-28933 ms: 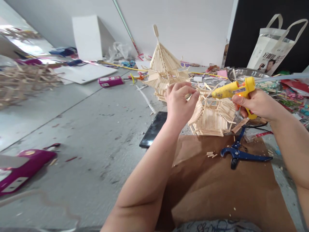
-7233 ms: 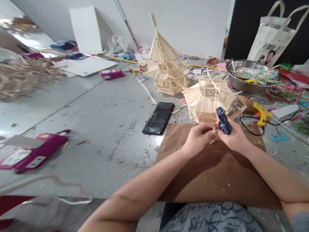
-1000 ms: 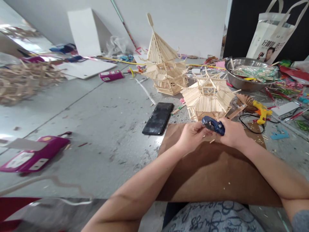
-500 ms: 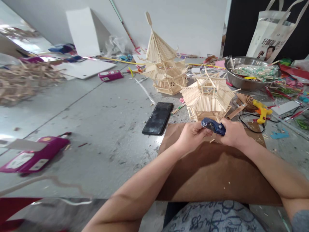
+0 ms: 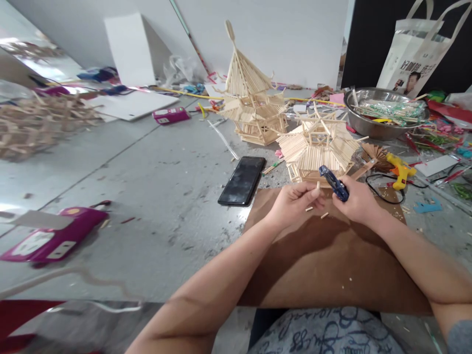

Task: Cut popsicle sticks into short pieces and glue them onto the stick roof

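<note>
My right hand grips blue-handled cutters, their head pointing up and left. My left hand pinches a short wooden stick just left of the cutters. Two cut stick pieces lie on the brown cardboard sheet below my hands. Just beyond my hands stands a low stick-built roof model, and behind it a taller stick pagoda.
A black phone lies left of the cardboard. A yellow glue gun with its cord rests at the right. A steel bowl of sticks and a white bag stand at the back right. Magenta boxes lie on the grey floor at the left.
The cutters have lifted and tilted up away from my left hand. A freshly cut piece now lies on the cardboard, and a short stick shows in my left fingers.
</note>
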The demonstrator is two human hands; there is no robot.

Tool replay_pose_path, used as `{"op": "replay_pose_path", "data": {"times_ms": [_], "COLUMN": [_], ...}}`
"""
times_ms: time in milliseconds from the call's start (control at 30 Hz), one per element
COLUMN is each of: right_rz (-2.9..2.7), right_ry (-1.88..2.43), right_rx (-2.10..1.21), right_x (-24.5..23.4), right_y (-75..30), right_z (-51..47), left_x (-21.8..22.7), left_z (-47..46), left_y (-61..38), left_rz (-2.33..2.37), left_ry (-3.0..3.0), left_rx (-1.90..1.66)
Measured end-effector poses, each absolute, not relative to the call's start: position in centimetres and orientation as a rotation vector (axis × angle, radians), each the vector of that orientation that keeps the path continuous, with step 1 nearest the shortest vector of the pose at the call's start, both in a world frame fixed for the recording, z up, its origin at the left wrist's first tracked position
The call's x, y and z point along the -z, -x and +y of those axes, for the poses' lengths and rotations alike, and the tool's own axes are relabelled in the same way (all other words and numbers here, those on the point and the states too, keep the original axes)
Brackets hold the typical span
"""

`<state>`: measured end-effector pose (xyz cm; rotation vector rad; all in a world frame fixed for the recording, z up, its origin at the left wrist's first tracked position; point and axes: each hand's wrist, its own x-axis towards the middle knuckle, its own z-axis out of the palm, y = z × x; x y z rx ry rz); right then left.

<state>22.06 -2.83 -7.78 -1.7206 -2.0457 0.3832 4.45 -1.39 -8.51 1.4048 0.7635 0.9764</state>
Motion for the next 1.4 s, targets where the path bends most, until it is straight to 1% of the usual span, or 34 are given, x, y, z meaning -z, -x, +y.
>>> {"op": "replay_pose_path", "data": {"times_ms": [333,567,633,767,833,967,1167,1267,1400], "right_rz": [-2.169,-2.208,-2.242,-2.43,-2.534,-2.63,-2.581,-2.53,-2.487], "right_ry": [1.838,1.822,1.85,1.91,1.887,1.869,1.997,2.049,2.095], "right_rx": [-0.376,-0.333,-0.324,-0.317,-0.3,-0.279,-0.215,-0.079,0.113], "right_x": [7.6,7.2,6.5,5.4,5.5,6.6,8.5,9.6,10.8], "right_y": [-21.4,-21.7,-22.0,-22.4,-22.4,-22.3,-23.4,-24.1,-24.6], "right_z": [-3.0,-2.9,-3.0,-3.2,-3.2,-3.0,-3.0,-3.3,-3.4], "left_x": [8.3,8.3,8.0,6.9,6.1,4.4,3.2,3.0,2.1], "left_z": [-1.2,-1.2,-0.9,0.2,0.7,1.0,1.3,1.7,2.3], "left_y": [-4.6,-4.4,-3.6,-1.5,-0.7,-0.6,-1.6,-2.0,-2.6], "left_rz": [0.793,0.832,0.866,0.918,0.913,0.964,1.023,1.023,1.0], "left_ry": [-1.418,-1.59,-1.645,-1.574,-1.579,-1.68,-1.767,-1.84,-2.026], "left_rx": [-0.999,-0.991,-1.091,-1.412,-1.448,-1.272,-0.969,-0.833,-0.554]}}
